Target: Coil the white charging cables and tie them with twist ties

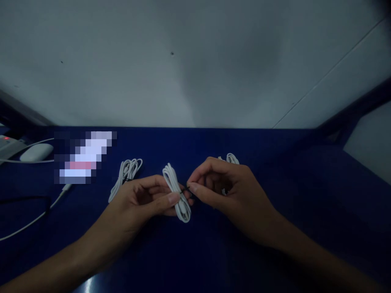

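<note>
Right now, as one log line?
left hand: holding coiled white cable | right hand: pinching black tie | behind left: second bundle | behind right: white coil, partly hidden

At least three coiled white cable bundles (171, 179) (126, 171) (232, 158) with your two bare hands (130, 201) (236, 183).
You also have two thin black ties (192, 195) showing, one oblong lit screen (87, 156) blurred into blocks, one smooth, rounded white device (36, 152) and one white box (9, 145) with one red light (6, 138); you can count at least one loose white cord (65, 188), and the bundle behind your right hand is too hidden to rule out more.
</note>
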The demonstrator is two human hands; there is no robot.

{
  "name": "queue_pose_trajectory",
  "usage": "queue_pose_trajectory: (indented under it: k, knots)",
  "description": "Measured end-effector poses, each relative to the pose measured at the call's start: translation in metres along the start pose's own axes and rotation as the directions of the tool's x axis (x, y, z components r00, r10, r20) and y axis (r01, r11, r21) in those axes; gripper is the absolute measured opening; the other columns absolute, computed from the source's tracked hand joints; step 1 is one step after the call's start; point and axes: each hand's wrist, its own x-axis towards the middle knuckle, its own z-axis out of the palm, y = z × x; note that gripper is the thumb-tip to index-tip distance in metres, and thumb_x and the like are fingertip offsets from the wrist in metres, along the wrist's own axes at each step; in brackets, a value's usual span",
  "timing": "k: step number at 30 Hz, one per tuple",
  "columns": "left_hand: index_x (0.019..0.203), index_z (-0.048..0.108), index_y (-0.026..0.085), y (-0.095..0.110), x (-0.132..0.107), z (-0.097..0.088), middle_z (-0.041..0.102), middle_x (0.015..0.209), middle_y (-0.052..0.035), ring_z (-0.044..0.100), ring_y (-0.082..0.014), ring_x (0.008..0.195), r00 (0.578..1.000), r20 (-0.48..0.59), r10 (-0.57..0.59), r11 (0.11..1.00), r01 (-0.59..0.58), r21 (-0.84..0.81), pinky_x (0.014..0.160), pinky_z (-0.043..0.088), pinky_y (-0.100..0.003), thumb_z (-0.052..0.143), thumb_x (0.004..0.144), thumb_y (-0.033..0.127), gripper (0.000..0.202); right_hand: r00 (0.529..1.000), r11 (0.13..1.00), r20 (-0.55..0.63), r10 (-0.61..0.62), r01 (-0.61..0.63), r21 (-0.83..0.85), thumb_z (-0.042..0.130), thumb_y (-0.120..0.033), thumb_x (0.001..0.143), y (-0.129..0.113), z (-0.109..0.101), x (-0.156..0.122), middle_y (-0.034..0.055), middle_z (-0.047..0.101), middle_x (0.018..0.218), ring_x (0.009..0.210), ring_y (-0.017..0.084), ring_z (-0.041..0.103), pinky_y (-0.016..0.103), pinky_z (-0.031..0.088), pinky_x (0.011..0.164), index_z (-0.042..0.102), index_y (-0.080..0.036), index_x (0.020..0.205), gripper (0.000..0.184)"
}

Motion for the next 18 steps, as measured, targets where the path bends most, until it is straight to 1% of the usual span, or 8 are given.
queue_pose_trajectory:
  k: [4, 7, 10, 12, 13, 16, 18]
  knots:
    - [0.119, 0.088, 0.025, 0.0005, 0.0003, 0.0016, 0.09, 0.112, -0.0058, 0.083, -0.0183, 0.099, 1.0, -0.024, 0.012, 0.999, -0.013, -0.053, 0.096, 0.065, -0.024, 0.078, 0.105, 0.02, 0.017, 1.0, 1.0, 0.011, 0.021, -0.021, -0.016, 0.079, -0.023, 0.102, -0.0001, -0.0009, -0.001, -0.0023, 0.079, 0.083, 0.065, 0.01, 0.062, 0.021, 0.051, 0.056, 0.081, -0.024, 0.099, 0.004]
    - [0.121, 0.088, 0.025, 0.0007, 0.0, 0.0025, 0.09, 0.116, -0.0052, 0.083, -0.0182, 0.103, 0.999, -0.043, 0.023, 0.998, -0.025, -0.064, 0.097, 0.065, -0.023, 0.077, 0.106, 0.02, 0.019, 1.0, 0.998, -0.011, 0.017, -0.017, -0.061, 0.081, -0.027, 0.102, -0.0005, -0.0005, -0.0029, -0.0039, 0.075, 0.082, 0.064, 0.009, 0.059, 0.02, 0.049, 0.055, 0.082, -0.026, 0.096, 0.006]
    - [0.121, 0.087, 0.026, 0.0007, -0.0003, 0.0031, 0.09, 0.114, -0.0044, 0.083, -0.0171, 0.102, 0.998, -0.057, 0.038, 0.997, -0.042, -0.064, 0.095, 0.064, -0.021, 0.076, 0.107, 0.022, 0.018, 1.0, 0.997, -0.017, 0.001, -0.003, -0.075, 0.082, -0.027, 0.101, -0.0017, -0.0001, -0.0049, -0.0046, 0.071, 0.08, 0.064, 0.009, 0.057, 0.019, 0.048, 0.056, 0.082, -0.026, 0.093, 0.007]
    - [0.121, 0.087, 0.026, 0.0007, -0.0009, 0.0029, 0.09, 0.112, -0.0041, 0.083, -0.0167, 0.101, 0.997, -0.061, 0.051, 0.997, -0.054, -0.057, 0.093, 0.064, -0.02, 0.076, 0.108, 0.023, 0.017, 0.999, 0.999, 0.005, 0.037, -0.037, -0.016, 0.083, -0.027, 0.1, -0.003, 0.0, -0.0052, -0.0045, 0.07, 0.078, 0.063, 0.008, 0.057, 0.019, 0.048, 0.055, 0.082, -0.025, 0.093, 0.008]
    - [0.121, 0.087, 0.026, 0.0007, -0.0013, 0.0026, 0.09, 0.111, -0.0039, 0.083, -0.0169, 0.1, 0.996, -0.063, 0.059, 0.997, -0.062, -0.048, 0.093, 0.064, -0.021, 0.077, 0.107, 0.023, 0.017, 0.997, 0.996, 0.029, 0.074, -0.075, 0.043, 0.084, -0.027, 0.1, -0.0035, 0.0, -0.0049, -0.0043, 0.07, 0.077, 0.063, 0.008, 0.057, 0.018, 0.047, 0.055, 0.082, -0.024, 0.092, 0.008]
    - [0.122, 0.087, 0.026, 0.0004, -0.0022, 0.001, 0.089, 0.109, -0.0032, 0.082, -0.0168, 0.097, 0.993, -0.071, 0.091, 0.996, -0.092, -0.01, 0.093, 0.064, -0.022, 0.078, 0.106, 0.022, 0.018, 0.969, 0.94, 0.152, 0.196, -0.23, 0.252, 0.086, -0.027, 0.097, -0.0043, 0.0, -0.0032, -0.0057, 0.067, 0.068, 0.056, 0.007, 0.053, 0.019, 0.044, 0.051, 0.081, -0.021, 0.091, 0.01]
    - [0.122, 0.087, 0.026, 0.0002, -0.0016, 0.0001, 0.089, 0.107, -0.0026, 0.081, -0.0156, 0.095, 0.992, -0.078, 0.1, 0.995, -0.1, -0.003, 0.092, 0.063, -0.021, 0.079, 0.106, 0.021, 0.019, 0.955, 0.911, 0.194, 0.222, -0.275, 0.309, 0.086, -0.026, 0.097, -0.0045, 0.0004, -0.0023, -0.0072, 0.063, 0.064, 0.052, 0.007, 0.05, 0.02, 0.043, 0.05, 0.079, -0.02, 0.089, 0.012]
